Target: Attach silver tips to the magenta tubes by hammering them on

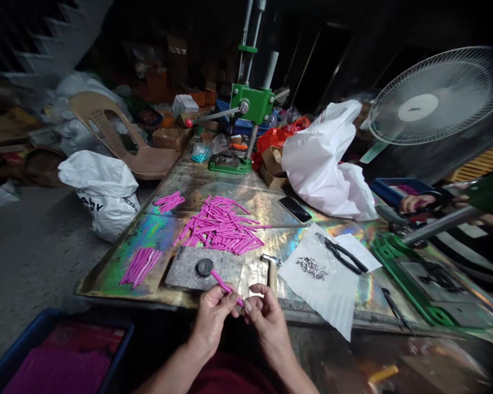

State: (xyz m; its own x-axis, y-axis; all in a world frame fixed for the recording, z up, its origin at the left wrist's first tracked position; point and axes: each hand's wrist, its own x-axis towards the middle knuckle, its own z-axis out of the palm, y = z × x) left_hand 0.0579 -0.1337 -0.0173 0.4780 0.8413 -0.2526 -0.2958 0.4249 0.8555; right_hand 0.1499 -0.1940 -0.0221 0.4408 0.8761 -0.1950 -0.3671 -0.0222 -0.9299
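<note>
Above the table's near edge, my left hand (211,317) is closed around a thin pink stick (221,280), which slants from near a round black disc (205,267) toward my other hand. The thumb and finger of my right hand (269,317) pinch at the stick's near end; whether a small part is also between them is hidden. The disc rests on a grey stone block (178,273). Just beyond lies a loose heap of pink sticks (219,224), with smaller bundles to its left. A hammer (273,271) lies right of the block, beside small pointed metal pieces (312,268) on a white sheet (332,306).
Black-handled pliers (347,256) lie across the sheet. A phone (294,209) and a white plastic bag (324,164) are farther back. One green press (250,104) stands at the far end, another (427,295) at right, near another person's hand (414,203). A fan (419,106) is upper right.
</note>
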